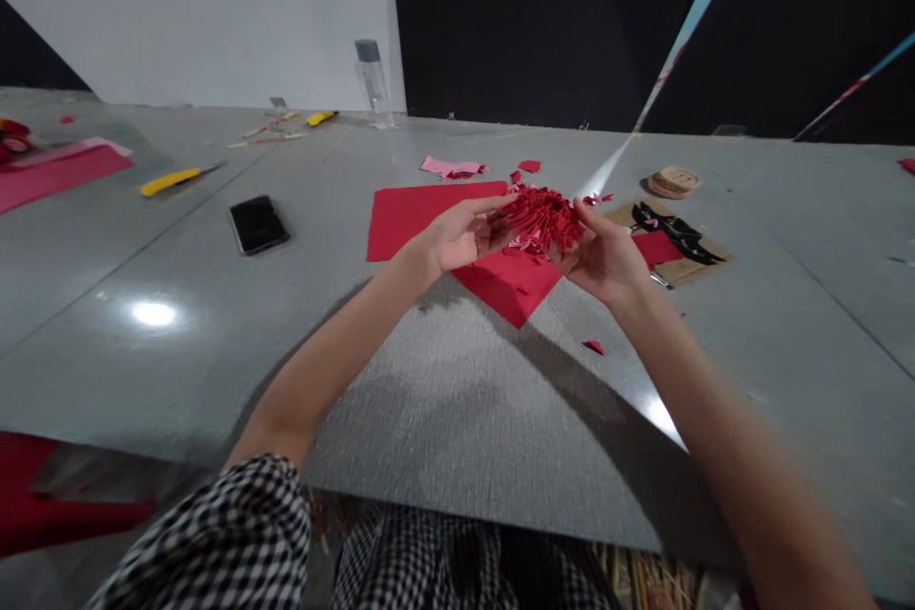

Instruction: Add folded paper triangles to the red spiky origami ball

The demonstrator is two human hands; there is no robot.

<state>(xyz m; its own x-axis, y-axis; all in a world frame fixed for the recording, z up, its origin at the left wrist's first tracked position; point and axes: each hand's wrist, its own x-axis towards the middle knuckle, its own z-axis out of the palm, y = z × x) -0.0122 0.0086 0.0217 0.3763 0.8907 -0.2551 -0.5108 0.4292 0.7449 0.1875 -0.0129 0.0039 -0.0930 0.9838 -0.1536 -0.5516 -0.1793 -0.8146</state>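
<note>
A tight bundle of fringed red paper point(543, 217) sits between my two hands, above a red paper sheet point(421, 221). My left hand point(461, 233) grips its left side with the fingers reaching across. From the right, my right hand point(604, 259) pinches the bundle's lower edge between its fingers and thumb. Part of the sheet shows below my hands as a red corner point(509, 291). Small pink paper scraps point(450, 168) and red snippets point(529, 166) lie just beyond the bundle.
On the grey table point(443, 381) lie a black smartphone point(258, 224), a yellow utility knife point(172, 180), black-handled scissors point(676, 233) on a cardboard sheet point(704, 259), a round wooden item point(673, 181), pink-red paper point(57, 173) and a clear bottle point(372, 81).
</note>
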